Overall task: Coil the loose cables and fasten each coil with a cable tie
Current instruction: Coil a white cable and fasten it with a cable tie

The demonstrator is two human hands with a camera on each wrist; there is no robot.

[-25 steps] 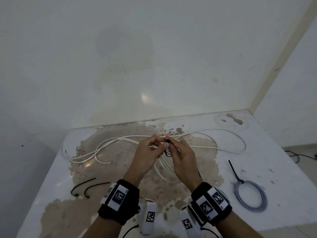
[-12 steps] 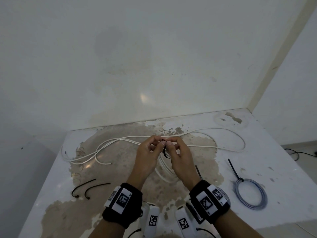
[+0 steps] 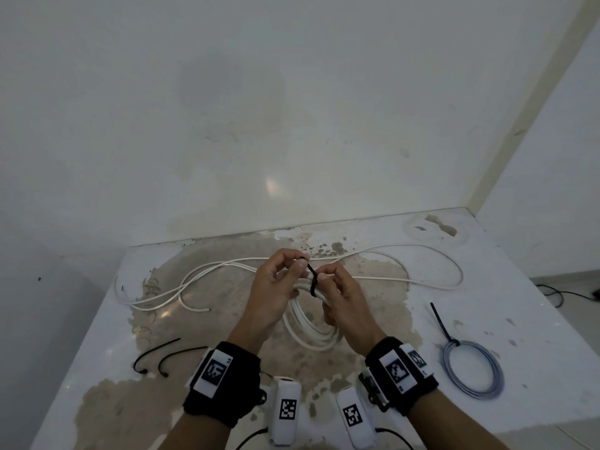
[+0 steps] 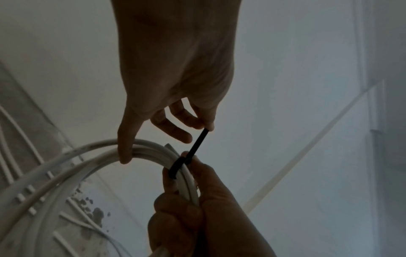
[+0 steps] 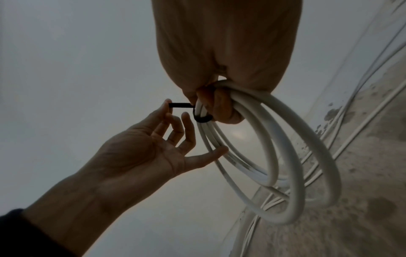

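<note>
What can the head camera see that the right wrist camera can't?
Only the head view shows the tied grey coil at the right of the table and two spare black ties at the left. Only the right wrist view shows the left hand from the palm side, little finger touching the loops. Both show the white cable coil, gripped by the right hand, and the black cable tie around it, its tail pinched by the left hand.

Soft, dim daylight fills the room; a small glare spot shines on the wall (image 3: 271, 186) above the table (image 3: 535, 336); both wrist views run dark and grainy, the hands near silhouettes against that wall; straight edges bow toward the frame borders.
</note>
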